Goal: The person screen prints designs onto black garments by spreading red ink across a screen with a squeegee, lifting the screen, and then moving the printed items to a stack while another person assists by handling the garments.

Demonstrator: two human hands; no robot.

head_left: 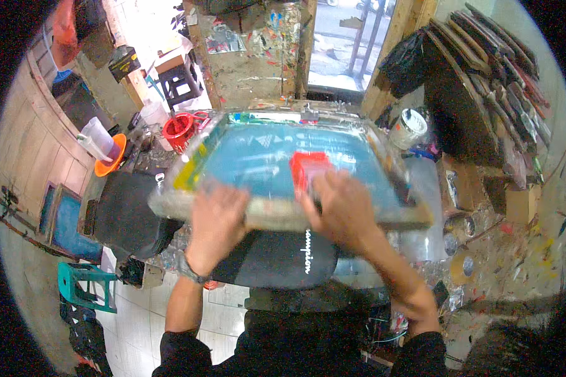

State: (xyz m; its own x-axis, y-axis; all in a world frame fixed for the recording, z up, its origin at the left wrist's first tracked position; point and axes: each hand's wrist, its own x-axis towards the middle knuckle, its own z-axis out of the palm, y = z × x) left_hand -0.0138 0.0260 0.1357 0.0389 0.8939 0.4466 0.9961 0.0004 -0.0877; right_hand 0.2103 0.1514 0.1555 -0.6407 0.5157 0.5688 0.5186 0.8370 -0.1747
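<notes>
A screen-printing frame with blue mesh lies in front of me, its near edge blurred by motion. My left hand is closed over the near left part of that edge. My right hand, also blurred, holds a bright red flat piece over the mesh; whether it is a squeegee or a cloth I cannot make out. Pale shapes show in the mesh. Below the near edge, black fabric with white lettering is spread on a rounded board, partly hidden by the frame and my arms.
A red basket-like container and an orange dish stand at the left. A white tub is beyond the frame's right corner. Rolls of tape lie at the right, near leaning frames. A green stool stands lower left.
</notes>
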